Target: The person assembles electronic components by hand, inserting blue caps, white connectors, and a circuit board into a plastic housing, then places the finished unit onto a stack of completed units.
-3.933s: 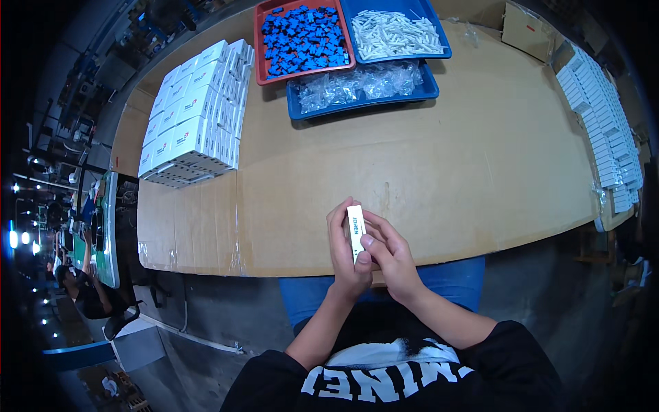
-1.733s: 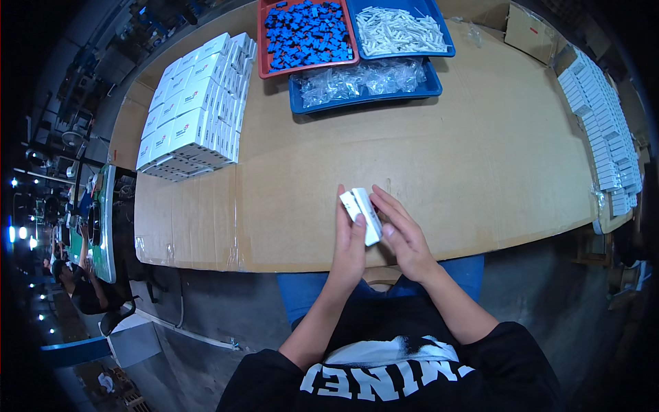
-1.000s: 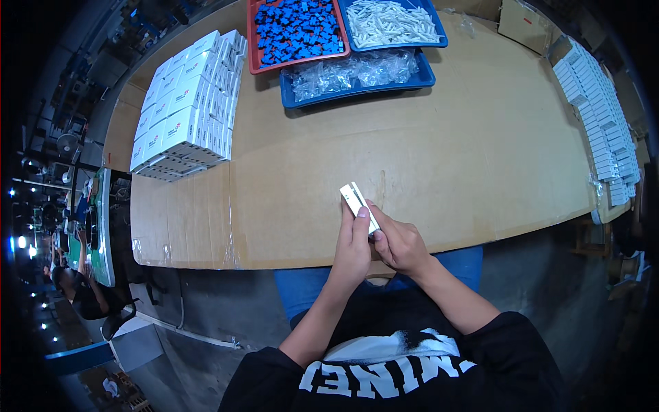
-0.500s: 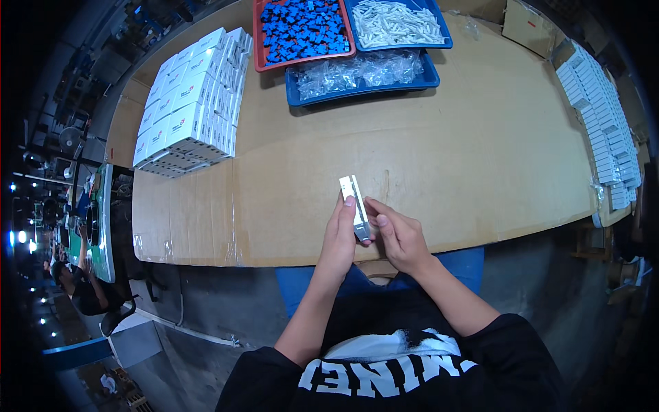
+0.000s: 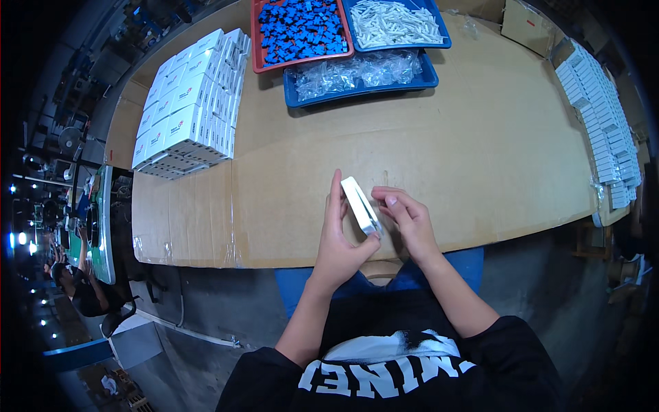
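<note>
Pinched in the left hand (image 5: pixel 341 240), the small flat white cardboard box (image 5: pixel 360 205) stands edge-up above the near edge of the brown cardboard-covered tabletop (image 5: pixel 480 158); the right hand (image 5: pixel 406 218) fingers curl loosely at its lower end. Compared with half a second ago, the box has tilted slightly and the right fingers have opened.

The small box (image 5: pixel 360 204) is white, the table (image 5: pixel 480 158) brown cardboard, one tray (image 5: pixel 302 31) red with blue pieces, perhaps plastic.
</note>
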A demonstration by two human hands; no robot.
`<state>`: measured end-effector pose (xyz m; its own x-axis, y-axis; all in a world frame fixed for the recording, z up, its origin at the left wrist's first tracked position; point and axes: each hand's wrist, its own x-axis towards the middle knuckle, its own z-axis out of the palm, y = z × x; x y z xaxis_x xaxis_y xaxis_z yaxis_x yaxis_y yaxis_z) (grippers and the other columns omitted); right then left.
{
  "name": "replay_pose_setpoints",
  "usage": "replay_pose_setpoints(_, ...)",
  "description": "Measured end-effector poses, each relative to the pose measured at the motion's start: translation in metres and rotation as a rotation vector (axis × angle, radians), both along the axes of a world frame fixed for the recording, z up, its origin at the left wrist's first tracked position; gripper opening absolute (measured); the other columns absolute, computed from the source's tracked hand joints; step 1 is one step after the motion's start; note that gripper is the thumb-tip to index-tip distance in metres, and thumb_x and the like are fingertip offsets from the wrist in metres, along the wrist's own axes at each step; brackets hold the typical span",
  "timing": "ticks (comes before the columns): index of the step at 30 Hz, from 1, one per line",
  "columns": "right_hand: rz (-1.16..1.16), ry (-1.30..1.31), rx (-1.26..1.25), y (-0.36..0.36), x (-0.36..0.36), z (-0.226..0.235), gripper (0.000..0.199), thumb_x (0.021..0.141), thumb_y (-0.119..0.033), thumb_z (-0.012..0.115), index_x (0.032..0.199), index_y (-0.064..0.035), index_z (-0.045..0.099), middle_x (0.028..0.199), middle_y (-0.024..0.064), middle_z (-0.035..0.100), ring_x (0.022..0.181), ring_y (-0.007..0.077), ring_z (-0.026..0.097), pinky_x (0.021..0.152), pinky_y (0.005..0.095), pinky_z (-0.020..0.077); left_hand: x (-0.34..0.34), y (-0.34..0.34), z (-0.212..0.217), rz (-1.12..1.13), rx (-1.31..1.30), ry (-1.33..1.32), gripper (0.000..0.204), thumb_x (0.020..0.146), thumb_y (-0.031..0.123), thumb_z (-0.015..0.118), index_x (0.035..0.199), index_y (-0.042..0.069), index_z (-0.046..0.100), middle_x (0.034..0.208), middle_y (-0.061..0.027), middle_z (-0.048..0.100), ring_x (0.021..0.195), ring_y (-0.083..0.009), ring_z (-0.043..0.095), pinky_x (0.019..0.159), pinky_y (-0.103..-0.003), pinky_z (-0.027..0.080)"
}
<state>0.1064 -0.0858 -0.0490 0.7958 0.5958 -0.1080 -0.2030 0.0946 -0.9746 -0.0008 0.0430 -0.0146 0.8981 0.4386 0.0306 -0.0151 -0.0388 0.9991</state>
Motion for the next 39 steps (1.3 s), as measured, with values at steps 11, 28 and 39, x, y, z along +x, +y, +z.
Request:
replay_pose_setpoints(11,0.102,0.171,0.152,-0.007,-0.015,0.034,0.046,0.097,-0.012,0.073,0.138,0.0022,0.056,0.138,0.0135,0.062,0.13,0.0215,0.059,0.109,0.036,0.0474,0.005,-0.015,-0.006,0.008,-0.245,-0.168,0.094,0.097,0.027,0.068,0.166,0.002,0.01,0.165,-0.0188,0.025,0.153,-0.0334,0.032,0.127,-0.043,0.024)
replay_pose_setpoints(28,0.047,-0.528,0.059,-0.002,-0.054,0.031,0.051,0.101,-0.009,0.065,0.146,0.0109,0.051,0.153,0.0325,0.048,0.143,0.0396,0.049,0.114,0.0405,0.0434,0.006,-0.036,0.004,0.215,-0.212,-0.224,0.105,0.1,0.077,0.038,0.164,-0.003,0.015,0.159,-0.0267,0.035,0.149,-0.0334,0.035,0.124,-0.044,0.024)
replay_pose_setpoints(39,0.112,-0.232,0.219,0.006,-0.072,0.025,0.05,0.109,-0.013,0.05,0.151,0.0113,0.042,0.164,0.0283,0.034,0.154,0.0346,0.035,0.12,0.0416,0.0371,0.001,-0.034,-0.007,0.274,-0.224,-0.265,0.106,0.098,0.078,0.042,0.162,-0.003,0.019,0.156,-0.024,0.037,0.146,-0.0324,0.038,0.121,-0.043,0.028)
